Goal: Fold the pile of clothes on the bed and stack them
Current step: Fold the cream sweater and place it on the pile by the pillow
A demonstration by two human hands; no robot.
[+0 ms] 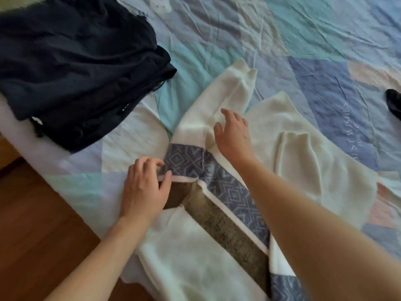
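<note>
A cream sweater (303,161) with blue patterned and olive bands lies spread across the bed, one sleeve (230,90) stretching up toward the middle. My left hand (144,187) pinches the sweater's edge at the blue band near the bed's side. Over the base of that sleeve hovers my right hand (233,135), fingers spread and palm down, holding nothing. A stack of folded dark navy clothes (82,68) sits at the upper left of the bed.
The bed carries a wrinkled quilt (282,35) in blue, teal and peach patches. A small black item (393,101) lies at the right edge. Wooden floor (43,224) shows at the lower left, beside the bed's edge.
</note>
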